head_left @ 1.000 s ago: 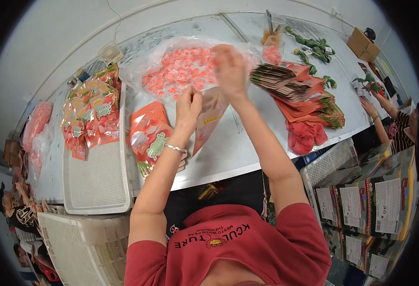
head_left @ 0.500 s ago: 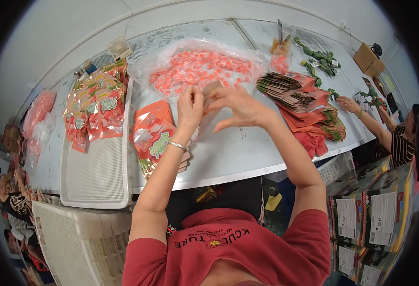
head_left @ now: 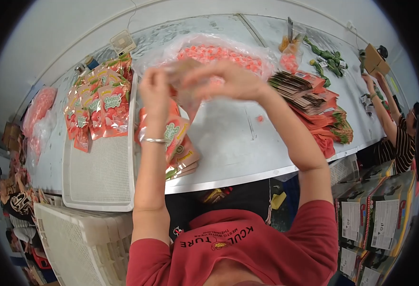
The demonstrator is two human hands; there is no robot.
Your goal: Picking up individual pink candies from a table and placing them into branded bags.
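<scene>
My left hand [head_left: 153, 90] is raised over a stack of red-pink pouches [head_left: 184, 150], its fingers closed on the edge of a pouch [head_left: 189, 101] smeared by motion. Reaching in from the right, my right hand [head_left: 231, 78] has its fingers stretched toward that pouch; blur hides whether they grip it. Behind both hands lies a large clear plastic bag full of small pink wrapped pieces [head_left: 235, 57]. One loose pink piece [head_left: 260, 118] sits on the table, below my right forearm.
To the left, a white mesh tray [head_left: 100, 167] holds filled pouches [head_left: 111, 105]. Flat pouches [head_left: 309, 102] are piled at the right. Stacked trays [head_left: 71, 229] and cartons [head_left: 376, 214] flank me. A co-worker's arms [head_left: 385, 109] reach toward green items [head_left: 331, 62].
Both my hands have moved left and slightly up with the pouch. A loose pink piece now shows on the table. The co-worker's arms have shifted farther back.
</scene>
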